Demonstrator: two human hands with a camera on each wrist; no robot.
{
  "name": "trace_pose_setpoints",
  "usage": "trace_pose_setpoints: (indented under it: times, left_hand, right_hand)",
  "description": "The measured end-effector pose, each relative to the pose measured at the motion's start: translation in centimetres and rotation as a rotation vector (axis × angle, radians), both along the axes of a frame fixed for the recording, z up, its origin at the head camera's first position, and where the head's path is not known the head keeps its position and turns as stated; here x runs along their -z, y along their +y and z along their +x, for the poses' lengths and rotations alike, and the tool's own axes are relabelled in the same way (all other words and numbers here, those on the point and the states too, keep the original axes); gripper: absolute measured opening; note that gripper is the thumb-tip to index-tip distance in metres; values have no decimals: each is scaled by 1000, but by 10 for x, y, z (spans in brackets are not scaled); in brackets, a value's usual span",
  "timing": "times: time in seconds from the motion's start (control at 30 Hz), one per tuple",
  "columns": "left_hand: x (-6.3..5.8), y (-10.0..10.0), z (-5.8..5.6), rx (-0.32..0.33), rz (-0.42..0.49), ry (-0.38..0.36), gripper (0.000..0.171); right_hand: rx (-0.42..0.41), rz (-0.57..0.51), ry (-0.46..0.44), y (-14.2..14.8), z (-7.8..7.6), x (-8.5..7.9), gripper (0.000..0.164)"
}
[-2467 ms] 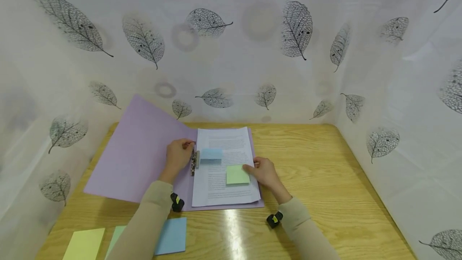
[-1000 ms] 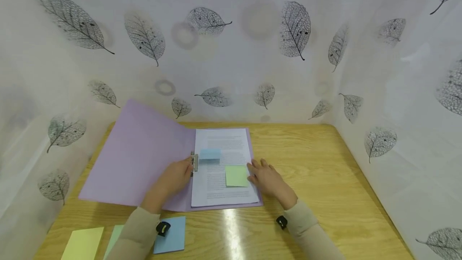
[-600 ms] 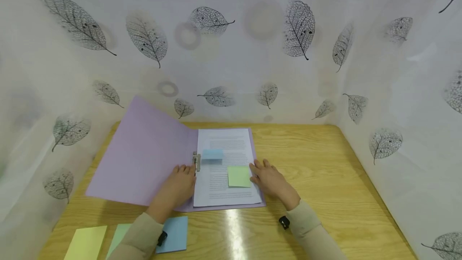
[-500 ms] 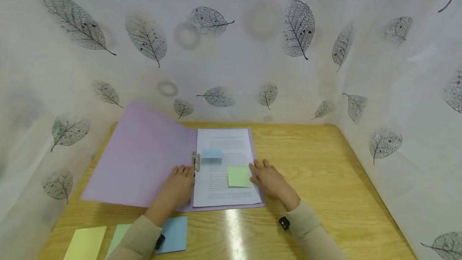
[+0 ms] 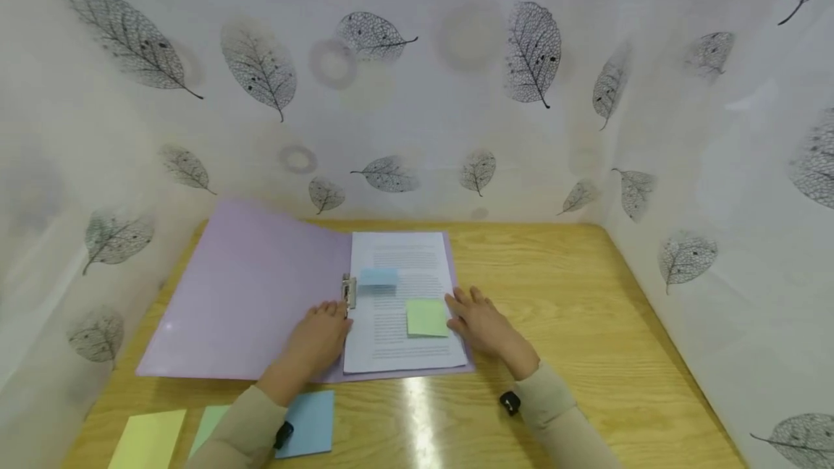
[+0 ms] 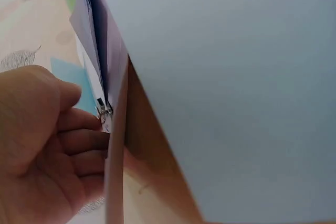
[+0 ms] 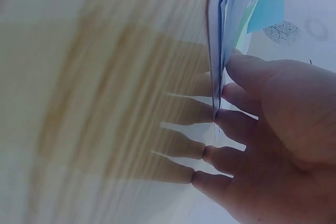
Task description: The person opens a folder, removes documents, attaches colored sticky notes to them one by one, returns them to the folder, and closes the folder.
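A lilac folder point(image 5: 247, 302) lies spread on the table, its left cover slightly raised. Printed sheets point(image 5: 391, 346) sit on its right side beside the metal clip point(image 5: 349, 291). A blue sticky note point(image 5: 379, 277) and a green sticky note pad point(image 5: 426, 318) are on the top sheet. My left hand point(image 5: 316, 342) rests on the folder just below the clip; the left wrist view shows the fingertips against the clip point(image 6: 104, 109) and folder. My right hand point(image 5: 485, 324), fingers spread, touches the sheets' right edge; its fingertips point(image 7: 202, 153) meet the table in the right wrist view.
Along the front left lie a yellow pad point(image 5: 146, 440), a green pad point(image 5: 207, 425) partly under the left sleeve, and a blue pad point(image 5: 309, 425). A leaf-printed curtain point(image 5: 417, 114) surrounds the wooden table point(image 5: 554, 295).
My left hand has left the clip's upper end and come down beside its lower end. My right hand has released the green pad and spread its fingers. The folder's left cover has sunk lower.
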State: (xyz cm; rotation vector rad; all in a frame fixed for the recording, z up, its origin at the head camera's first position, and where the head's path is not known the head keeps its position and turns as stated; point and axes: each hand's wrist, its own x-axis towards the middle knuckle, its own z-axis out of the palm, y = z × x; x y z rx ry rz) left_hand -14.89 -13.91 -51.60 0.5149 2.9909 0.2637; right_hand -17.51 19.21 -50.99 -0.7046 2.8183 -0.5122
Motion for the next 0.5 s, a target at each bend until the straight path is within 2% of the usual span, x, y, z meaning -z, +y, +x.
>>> trace_pose_setpoints:
  times: [0.1,0.17,0.27,0.4,0.47,0.5]
  left_hand:
    - [-4,-11,3,5,68,-7,49]
    - [-8,-20,8,-4,89,21,48]
    - [-18,-41,17,-43,81,132,48]
    - [-39,-74,29,-124,15,322,51]
    - [-54,-93,35,-180,-1,381,53]
    - [-62,-103,38,-222,-3,384,56]
  right_hand:
    - [-10,-9,1,0,1,1,52]
    - [-10,-16,6,0,1,1,52]
    - [-11,-25,3,1,1,1,52]
    - [-7,-30,-8,0,1,3,52]
    - [-2,-37,-11,0,1,3,52]
    - [-1,-37,-15,0,2,3,52]
